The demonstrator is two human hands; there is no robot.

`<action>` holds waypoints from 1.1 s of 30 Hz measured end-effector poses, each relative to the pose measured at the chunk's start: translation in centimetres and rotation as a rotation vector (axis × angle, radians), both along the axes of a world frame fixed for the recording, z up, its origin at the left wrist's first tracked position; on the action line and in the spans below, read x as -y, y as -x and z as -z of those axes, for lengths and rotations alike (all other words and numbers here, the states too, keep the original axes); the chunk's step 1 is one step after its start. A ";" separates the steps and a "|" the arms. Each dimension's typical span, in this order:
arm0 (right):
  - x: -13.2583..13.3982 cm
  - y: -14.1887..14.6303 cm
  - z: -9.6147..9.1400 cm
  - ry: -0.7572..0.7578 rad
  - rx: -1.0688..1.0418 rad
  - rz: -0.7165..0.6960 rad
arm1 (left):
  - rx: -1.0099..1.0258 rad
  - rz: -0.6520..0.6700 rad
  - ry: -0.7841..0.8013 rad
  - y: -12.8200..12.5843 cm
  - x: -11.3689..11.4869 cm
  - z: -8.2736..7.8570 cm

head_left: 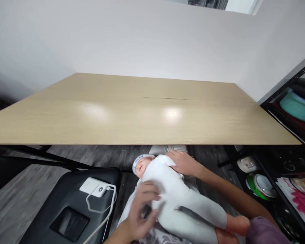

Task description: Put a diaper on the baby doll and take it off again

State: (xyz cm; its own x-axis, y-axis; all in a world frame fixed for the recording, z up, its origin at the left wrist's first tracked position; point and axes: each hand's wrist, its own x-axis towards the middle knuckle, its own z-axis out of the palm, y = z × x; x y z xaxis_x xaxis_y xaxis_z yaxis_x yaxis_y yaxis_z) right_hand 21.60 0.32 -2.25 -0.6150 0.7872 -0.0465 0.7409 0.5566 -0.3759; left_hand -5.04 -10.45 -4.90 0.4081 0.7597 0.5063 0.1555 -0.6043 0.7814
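Observation:
A baby doll in a white suit and a white cap with blue lettering lies face up across the lap, below the table's front edge. Its bare feet point to the lower right. My right hand is closed around the doll's arm near the shoulder; the fingertips are partly hidden. Blurred by motion, my left hand hovers at the near side of the doll's body, with thumb and curved fingers apart. A dark strip runs between the doll's legs.
A wooden table spans the view ahead. At left, a black seat bears a white power bank with a cable and a dark phone. Black shelving with a teal bowl stands at right.

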 end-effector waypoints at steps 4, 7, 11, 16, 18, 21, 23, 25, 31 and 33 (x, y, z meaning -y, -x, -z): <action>0.9 0.6 -2.0 -0.025 -0.187 0.002 | -0.056 -0.559 0.397 5.2 2.7 5.8; 1.9 0.5 -3.7 -0.058 -0.369 0.029 | -0.087 -0.454 0.685 5.8 2.9 5.8; 3.5 -1.3 -7.4 -0.135 -0.416 0.073 | -0.127 -0.343 0.651 4.7 -0.1 1.2; 3.2 -5.7 -10.6 -0.214 -0.108 0.330 | -0.383 -0.172 0.426 3.1 -7.5 -5.6; 2.0 -7.5 -10.5 -0.217 -0.011 0.416 | -0.468 -0.127 0.344 1.9 -11.0 -7.5; -0.3 -9.8 -9.5 -0.236 0.060 0.490 | -0.588 -0.109 0.264 -0.4 -16.2 -9.3; -1.6 -11.4 -8.3 -0.262 0.066 0.509 | -0.683 -0.097 0.237 -1.7 -19.3 -10.0; -2.7 -13.0 -7.0 -0.291 0.055 0.517 | -0.773 -0.075 0.226 -2.2 -21.8 -10.4; -5.1 -16.8 -3.0 -0.385 -0.079 0.565 | -0.880 -0.184 0.162 -0.2 -26.3 -10.1; -6.4 -17.3 -2.0 -0.389 -0.105 0.575 | -0.896 -0.224 0.097 0.6 -27.8 -9.3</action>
State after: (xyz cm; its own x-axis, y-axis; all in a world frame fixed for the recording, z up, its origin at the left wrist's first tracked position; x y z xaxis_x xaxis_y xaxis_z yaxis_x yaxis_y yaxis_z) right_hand 38.92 6.77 -0.24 -0.0821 0.9363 0.3414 0.9289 0.1961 -0.3142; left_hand -5.65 17.36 4.37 0.4550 0.8905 0.0029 0.8308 -0.4257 0.3587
